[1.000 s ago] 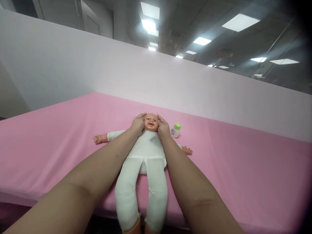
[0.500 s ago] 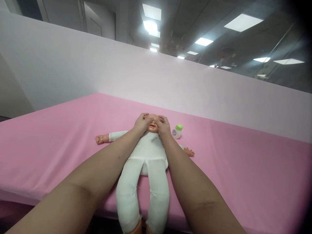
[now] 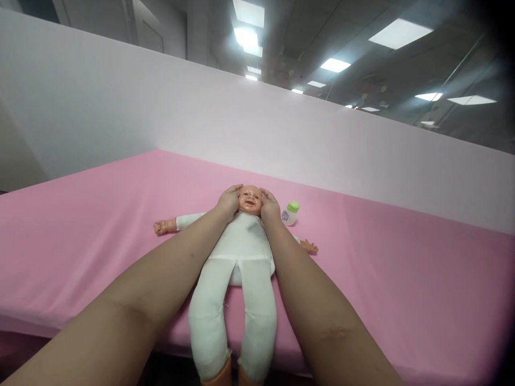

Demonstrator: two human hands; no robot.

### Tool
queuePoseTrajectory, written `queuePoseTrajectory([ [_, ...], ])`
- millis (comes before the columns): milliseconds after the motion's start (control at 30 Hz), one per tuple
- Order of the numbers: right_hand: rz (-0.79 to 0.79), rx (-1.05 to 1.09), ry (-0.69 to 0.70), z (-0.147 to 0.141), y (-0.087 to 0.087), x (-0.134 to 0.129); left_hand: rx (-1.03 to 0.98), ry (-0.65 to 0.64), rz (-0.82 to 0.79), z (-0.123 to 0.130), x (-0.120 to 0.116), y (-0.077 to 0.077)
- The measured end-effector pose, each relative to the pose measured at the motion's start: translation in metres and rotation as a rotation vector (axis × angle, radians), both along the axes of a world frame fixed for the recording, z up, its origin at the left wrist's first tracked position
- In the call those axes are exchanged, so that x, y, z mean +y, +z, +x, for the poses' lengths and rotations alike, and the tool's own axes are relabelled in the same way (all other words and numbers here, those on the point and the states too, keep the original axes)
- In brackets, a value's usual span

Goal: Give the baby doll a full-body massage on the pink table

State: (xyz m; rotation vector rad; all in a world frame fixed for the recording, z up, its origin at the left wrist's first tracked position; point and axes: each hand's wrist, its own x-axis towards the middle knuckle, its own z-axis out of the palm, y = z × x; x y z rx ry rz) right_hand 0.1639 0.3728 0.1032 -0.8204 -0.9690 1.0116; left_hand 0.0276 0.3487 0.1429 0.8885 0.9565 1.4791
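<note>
A baby doll (image 3: 245,238) with a soft white body lies on its back, its feet pointing at me over the table's near edge. My left hand (image 3: 230,201) cups the left side of its head, and my right hand (image 3: 269,205) cups the right side. The fingers of both hands curve along the head's sides, partly hidden behind it. Between them the doll's face is uncovered, with both thumbs at its edges. Just right of my right hand stands a small clear bottle (image 3: 288,216) with a green cap.
Pink cloth (image 3: 386,279) covers the padded table. A pale low wall (image 3: 289,134) runs along its back and left side. The doll's arms stretch out sideways, one hand close below the bottle.
Both thumbs have slid outward from the middle of the doll's face to the sides of its head. The doll and bottle lie as before; the view has shifted slightly.
</note>
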Motion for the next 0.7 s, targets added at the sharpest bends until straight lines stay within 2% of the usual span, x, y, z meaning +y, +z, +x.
queuePoseTrajectory([
  [100, -0.048, 0.055, 0.010, -0.001, 0.003, -0.005, -0.016, 0.014, 0.008, -0.001, -0.002, 0.001],
  [233, -0.004, 0.027, 0.033, -0.003, 0.007, -0.011, 0.003, 0.000, 0.068, -0.001, -0.005, 0.001],
  [367, 0.048, -0.097, 0.024, -0.004, 0.008, -0.014, 0.136, 0.015, 0.132, 0.000, -0.008, 0.000],
  [500, 0.066, -0.124, -0.006, -0.002, 0.006, -0.012, 0.250, 0.050, 0.149, -0.001, -0.006, -0.002],
  [700, 0.063, -0.098, -0.028, -0.004, 0.007, -0.010, 0.190, 0.079, 0.158, -0.002, 0.002, -0.008],
])
